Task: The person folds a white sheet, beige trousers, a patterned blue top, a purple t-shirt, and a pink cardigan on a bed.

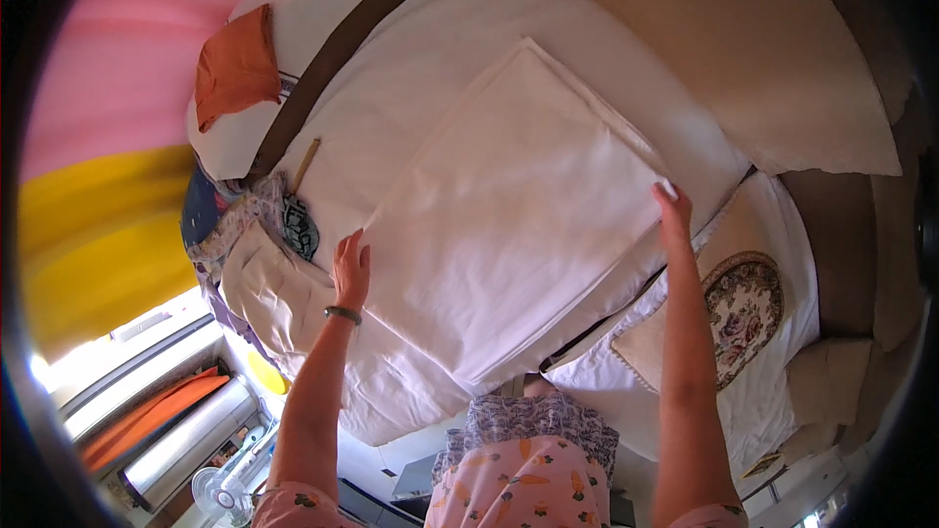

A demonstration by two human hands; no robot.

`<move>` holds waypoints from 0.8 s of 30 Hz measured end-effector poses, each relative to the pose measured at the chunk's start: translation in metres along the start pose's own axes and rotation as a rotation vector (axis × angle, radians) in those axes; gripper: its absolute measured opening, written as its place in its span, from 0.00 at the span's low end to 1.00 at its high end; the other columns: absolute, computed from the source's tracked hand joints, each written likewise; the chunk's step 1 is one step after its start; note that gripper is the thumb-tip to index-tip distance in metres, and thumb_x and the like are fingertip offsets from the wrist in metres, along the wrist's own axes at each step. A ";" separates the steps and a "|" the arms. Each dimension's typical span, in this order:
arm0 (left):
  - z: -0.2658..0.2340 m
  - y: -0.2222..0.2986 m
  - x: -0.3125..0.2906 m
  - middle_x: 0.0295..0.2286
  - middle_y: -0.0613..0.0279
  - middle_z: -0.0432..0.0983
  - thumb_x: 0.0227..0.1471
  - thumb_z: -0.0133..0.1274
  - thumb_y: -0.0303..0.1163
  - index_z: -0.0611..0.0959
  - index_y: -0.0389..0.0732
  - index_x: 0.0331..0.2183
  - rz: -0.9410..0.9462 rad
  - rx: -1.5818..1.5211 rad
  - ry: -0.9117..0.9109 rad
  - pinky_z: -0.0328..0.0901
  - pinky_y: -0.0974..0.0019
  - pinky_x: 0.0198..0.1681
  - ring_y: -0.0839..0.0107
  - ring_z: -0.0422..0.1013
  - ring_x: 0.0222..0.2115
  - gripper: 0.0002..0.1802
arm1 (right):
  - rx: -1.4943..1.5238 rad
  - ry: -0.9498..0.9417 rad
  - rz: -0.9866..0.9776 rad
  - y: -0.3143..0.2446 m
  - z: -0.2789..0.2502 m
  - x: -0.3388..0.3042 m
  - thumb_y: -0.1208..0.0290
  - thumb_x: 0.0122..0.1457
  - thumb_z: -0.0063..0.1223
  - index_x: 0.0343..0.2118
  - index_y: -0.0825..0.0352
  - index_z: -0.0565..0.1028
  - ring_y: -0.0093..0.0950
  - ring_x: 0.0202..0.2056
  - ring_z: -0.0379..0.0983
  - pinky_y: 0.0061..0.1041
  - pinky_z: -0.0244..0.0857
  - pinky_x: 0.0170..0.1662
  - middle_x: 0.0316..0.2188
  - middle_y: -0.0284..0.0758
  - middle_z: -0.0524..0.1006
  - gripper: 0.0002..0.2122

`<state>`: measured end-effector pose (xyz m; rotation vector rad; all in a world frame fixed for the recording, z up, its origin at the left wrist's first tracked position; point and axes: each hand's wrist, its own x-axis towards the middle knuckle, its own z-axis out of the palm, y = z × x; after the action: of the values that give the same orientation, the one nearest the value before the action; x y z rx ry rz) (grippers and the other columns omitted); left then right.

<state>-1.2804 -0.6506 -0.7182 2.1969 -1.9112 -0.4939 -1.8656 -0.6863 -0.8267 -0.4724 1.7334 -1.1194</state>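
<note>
A large white sheet, folded into a flat rectangle with several layers at its edges, lies turned at an angle on the bed. My right hand is closed on its right corner, thumb and fingers pinching the layers. At the opposite side, my left hand is by the sheet's left corner, with fingers stretched forward and thumb apart. A dark bracelet circles my left wrist. Under the folded sheet spreads a white bed cover, wrinkled toward the near left.
A cushion with a floral oval lies at right on white bedding. Crumpled clothes and a thin wooden stick are at the left. An orange cloth sits farther back, near pink and yellow curtains. A white fan stands lower left.
</note>
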 end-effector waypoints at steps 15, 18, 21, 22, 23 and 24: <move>-0.035 -0.093 0.015 0.32 0.54 0.78 0.42 0.63 0.43 0.77 0.38 0.42 -0.162 -0.141 -0.621 0.67 0.63 0.39 0.60 0.74 0.33 0.27 | 0.546 -0.156 0.376 0.101 0.047 -0.171 0.61 0.60 0.52 0.48 0.66 0.69 0.29 0.49 0.69 0.33 0.62 0.53 0.47 0.34 0.73 0.18; -0.039 -0.120 0.006 0.33 0.54 0.79 0.43 0.62 0.45 0.77 0.40 0.44 -0.039 -0.148 -0.717 0.67 0.63 0.40 0.58 0.75 0.35 0.28 | 0.528 -0.124 0.472 0.126 0.082 -0.234 0.63 0.60 0.52 0.49 0.67 0.69 0.31 0.51 0.68 0.35 0.61 0.55 0.47 0.36 0.73 0.17; -0.039 -0.120 0.012 0.33 0.53 0.79 0.44 0.61 0.45 0.78 0.41 0.46 0.086 -0.108 -0.795 0.66 0.61 0.41 0.57 0.74 0.38 0.29 | 0.569 -0.100 0.572 0.173 0.101 -0.305 0.67 0.60 0.52 0.49 0.68 0.68 0.33 0.51 0.68 0.36 0.60 0.55 0.47 0.36 0.73 0.17; -0.038 -0.126 0.009 0.32 0.53 0.79 0.44 0.61 0.45 0.79 0.41 0.45 0.100 0.015 -0.792 0.66 0.59 0.40 0.58 0.74 0.37 0.27 | 0.534 -0.085 0.577 0.178 0.115 -0.331 0.67 0.59 0.53 0.50 0.69 0.68 0.33 0.50 0.68 0.37 0.62 0.54 0.46 0.37 0.73 0.18; -0.037 -0.132 0.005 0.32 0.53 0.79 0.45 0.60 0.45 0.79 0.41 0.44 0.115 0.138 -0.786 0.66 0.57 0.39 0.58 0.75 0.37 0.26 | 0.501 -0.070 0.581 0.183 0.126 -0.356 0.67 0.58 0.55 0.50 0.70 0.67 0.33 0.48 0.69 0.37 0.63 0.53 0.46 0.37 0.73 0.20; -0.034 -0.143 0.003 0.32 0.53 0.79 0.45 0.60 0.45 0.79 0.41 0.44 0.118 0.136 -0.787 0.66 0.57 0.39 0.58 0.75 0.37 0.26 | 0.335 -0.102 0.649 0.192 0.132 -0.379 0.66 0.56 0.57 0.49 0.70 0.69 0.31 0.46 0.70 0.34 0.64 0.50 0.44 0.36 0.74 0.20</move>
<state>-1.1352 -0.6344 -0.7380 2.1209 -2.4669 -1.4046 -1.5476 -0.3758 -0.8054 0.2302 1.4140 -0.8595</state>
